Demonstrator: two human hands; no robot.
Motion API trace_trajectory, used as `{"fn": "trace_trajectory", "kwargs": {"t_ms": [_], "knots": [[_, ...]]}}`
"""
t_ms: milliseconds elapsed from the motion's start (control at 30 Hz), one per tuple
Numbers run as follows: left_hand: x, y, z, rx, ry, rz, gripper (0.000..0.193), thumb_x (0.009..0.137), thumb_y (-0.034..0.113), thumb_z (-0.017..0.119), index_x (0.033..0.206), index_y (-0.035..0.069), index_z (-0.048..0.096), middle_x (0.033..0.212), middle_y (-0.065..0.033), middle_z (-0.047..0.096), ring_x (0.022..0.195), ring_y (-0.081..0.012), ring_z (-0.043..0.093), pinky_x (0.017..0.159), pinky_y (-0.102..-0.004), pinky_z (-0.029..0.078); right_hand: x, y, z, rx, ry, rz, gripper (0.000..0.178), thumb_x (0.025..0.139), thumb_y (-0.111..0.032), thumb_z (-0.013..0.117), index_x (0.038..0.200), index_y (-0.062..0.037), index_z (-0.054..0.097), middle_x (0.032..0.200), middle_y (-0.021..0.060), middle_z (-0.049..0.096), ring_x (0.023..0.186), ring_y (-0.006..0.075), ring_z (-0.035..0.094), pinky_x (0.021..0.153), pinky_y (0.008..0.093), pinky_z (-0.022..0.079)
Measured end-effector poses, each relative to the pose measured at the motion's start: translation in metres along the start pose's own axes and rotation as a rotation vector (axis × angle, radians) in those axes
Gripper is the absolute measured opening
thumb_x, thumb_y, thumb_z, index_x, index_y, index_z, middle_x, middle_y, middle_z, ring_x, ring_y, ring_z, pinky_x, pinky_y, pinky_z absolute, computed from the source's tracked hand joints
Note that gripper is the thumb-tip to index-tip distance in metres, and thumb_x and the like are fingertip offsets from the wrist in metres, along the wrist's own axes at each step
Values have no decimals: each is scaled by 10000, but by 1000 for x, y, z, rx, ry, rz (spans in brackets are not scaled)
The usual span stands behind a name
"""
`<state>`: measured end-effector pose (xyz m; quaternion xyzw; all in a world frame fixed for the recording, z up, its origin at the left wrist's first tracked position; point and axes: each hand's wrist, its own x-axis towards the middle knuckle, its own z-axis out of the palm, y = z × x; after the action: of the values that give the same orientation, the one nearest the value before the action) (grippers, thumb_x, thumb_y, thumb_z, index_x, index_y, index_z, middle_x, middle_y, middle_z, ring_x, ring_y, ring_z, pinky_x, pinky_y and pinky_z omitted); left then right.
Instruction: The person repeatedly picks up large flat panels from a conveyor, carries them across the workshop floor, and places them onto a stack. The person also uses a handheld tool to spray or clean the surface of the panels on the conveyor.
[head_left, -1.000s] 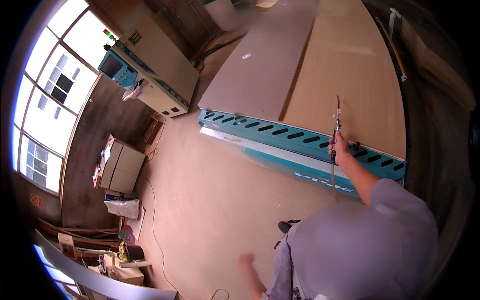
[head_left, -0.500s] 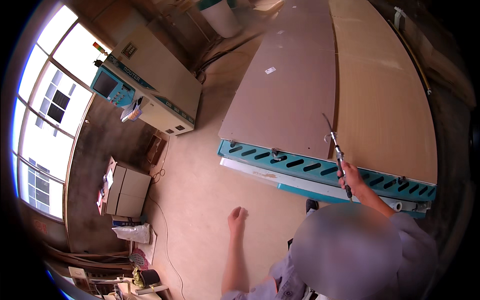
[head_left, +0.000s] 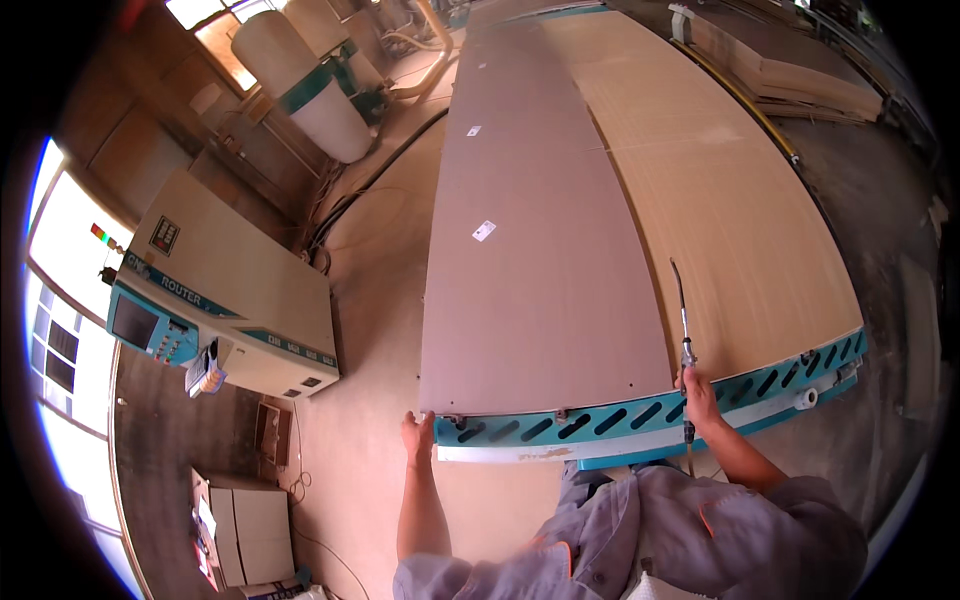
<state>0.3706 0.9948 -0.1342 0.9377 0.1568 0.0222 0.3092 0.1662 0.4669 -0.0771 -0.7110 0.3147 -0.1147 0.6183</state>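
My right hand (head_left: 702, 398) is closed round an air blow gun (head_left: 688, 355), whose long thin nozzle points up and away over the pale wood panel (head_left: 720, 230). A hose hangs from the gun's lower end. At the near left corner of the brown panel (head_left: 540, 320), my left hand (head_left: 418, 437) has its fingers bent at the edge, thumb against the corner. Both panels lie side by side on a long machine bed with a teal slotted front rail (head_left: 590, 424). Small clamps (head_left: 562, 414) sit along that rail.
On the left stands a beige control cabinet (head_left: 235, 290) with a teal panel and screen. Behind it are white-and-green dust collector bags (head_left: 325, 110) and a black hose on the floor. Stacked boards (head_left: 780, 65) lie far right. A smaller cabinet (head_left: 250, 530) stands lower left.
My left hand has moved from open air over the floor to the brown panel's corner. My view has swung and shifted toward the bed; the blow gun's nozzle now points over the pale panel.
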Motion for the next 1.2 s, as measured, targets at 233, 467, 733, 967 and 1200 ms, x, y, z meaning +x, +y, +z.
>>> {"fn": "trace_trajectory", "kwargs": {"t_ms": [233,467,733,967,1200], "knots": [[32,74,-9,-327,-400,-145,325,742,204,664,890,-83,623,804,-114,629,752,-171,562,662,-305,439,-12,-5,45,78,77,100,435,940,-457,430,850,-51,556,767,19,542,734,117,482,692,270,389],[36,81,-28,-366,-428,-137,279,733,158,629,874,-83,633,774,-102,618,715,-166,546,632,-306,428,-15,-22,47,246,210,160,430,917,-486,461,841,-79,576,761,10,556,715,104,474,696,256,374],[-15,75,-74,-312,-497,-157,248,742,166,632,836,-64,632,691,-51,566,644,-134,501,574,-286,399,-73,-39,4,110,111,161,493,942,-462,403,733,-56,587,720,20,558,693,122,492,688,271,391],[-75,-13,-76,-384,-454,-418,358,801,231,641,965,-83,591,786,-109,590,676,-223,597,616,-366,516,-148,1,-46,8,-104,227,516,958,-418,341,763,-21,608,737,53,581,722,151,528,722,300,411],[-53,-41,-77,-296,-633,-522,384,868,359,569,957,-13,610,851,-114,611,710,-220,595,645,-344,501,-143,20,-68,147,-164,304,508,967,-428,325,825,-32,611,770,40,588,739,144,529,736,293,412]]}}
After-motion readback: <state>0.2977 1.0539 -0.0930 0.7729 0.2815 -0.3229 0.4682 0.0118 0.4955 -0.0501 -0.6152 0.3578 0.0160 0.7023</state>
